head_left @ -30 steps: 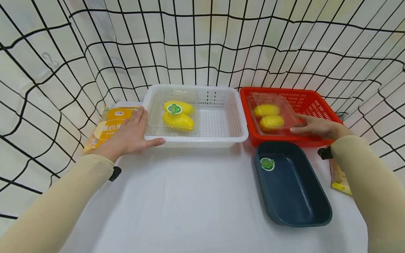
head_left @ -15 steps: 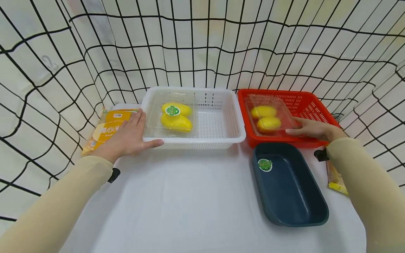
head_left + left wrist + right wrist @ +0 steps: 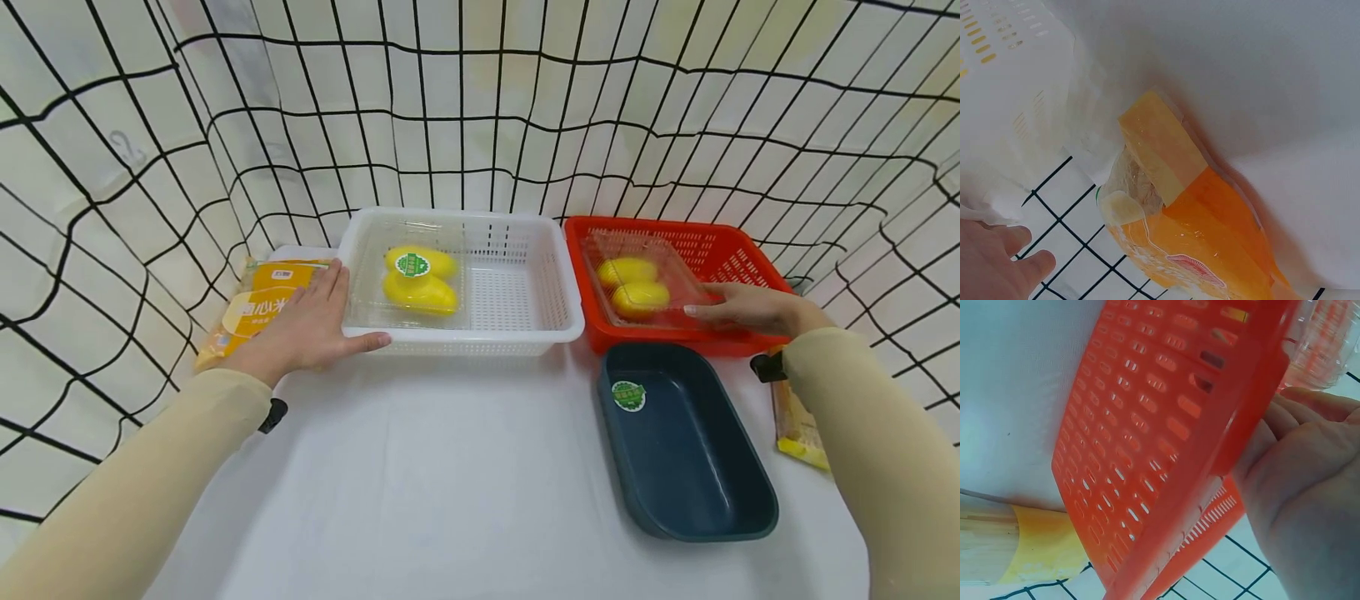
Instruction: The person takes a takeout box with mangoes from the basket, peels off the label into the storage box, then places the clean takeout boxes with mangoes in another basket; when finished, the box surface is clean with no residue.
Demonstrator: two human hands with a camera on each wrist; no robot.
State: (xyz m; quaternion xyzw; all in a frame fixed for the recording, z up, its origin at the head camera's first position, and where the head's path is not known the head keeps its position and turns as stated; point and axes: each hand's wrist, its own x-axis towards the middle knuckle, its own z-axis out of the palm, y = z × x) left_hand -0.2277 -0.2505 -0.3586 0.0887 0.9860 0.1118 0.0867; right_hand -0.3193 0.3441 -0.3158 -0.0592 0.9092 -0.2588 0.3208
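In the head view my left hand (image 3: pixel 300 325) rests against the left end of a white plastic basket (image 3: pixel 517 336), fingers straight and thumb along the front rim. Inside lies a clear plastic box (image 3: pixel 367 292) with two yellow mango-shaped fruits (image 3: pixel 422 293) and a green round sticker. My right hand (image 3: pixel 761 308) reaches over the front rim of a red slotted basket (image 3: pixel 738 250). Its extended fingers touch the right edge of another clear box (image 3: pixel 663 250), tilted in that basket, holding two yellow fruits (image 3: pixel 640 298). The right wrist view shows the red basket's slotted wall (image 3: pixel 1129 425) beside the palm.
An orange food bag (image 3: pixel 258 292) lies beneath the left forearm, left of the white basket. A dark teal tub (image 3: pixel 690 450) with a green sticker stands before the red basket. A yellow-edged packet (image 3: pixel 798 429) lies by the right sleeve. Black wire mesh (image 3: pixel 461 117) encloses the white-covered table (image 3: pixel 450 483).
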